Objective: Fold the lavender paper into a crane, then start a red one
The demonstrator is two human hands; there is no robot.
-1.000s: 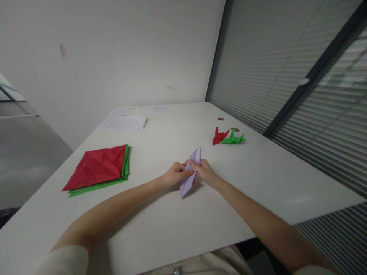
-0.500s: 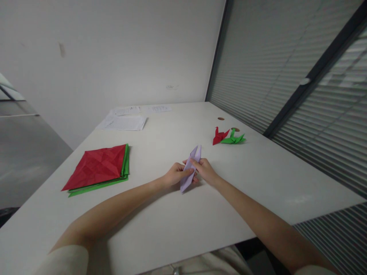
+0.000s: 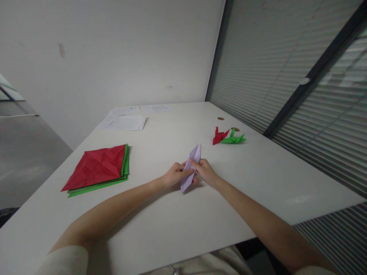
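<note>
White table met a plain wall far side, blinds at right. Lilac folded paper stood mid-table, pinched between my left hand and right hand, both closed together on it.

A pale lilac folded paper piece, long and narrow with pointed ends, stands tilted near the middle of the white surface, its split upper tips leaning away, its lower tip touching down.
</note>
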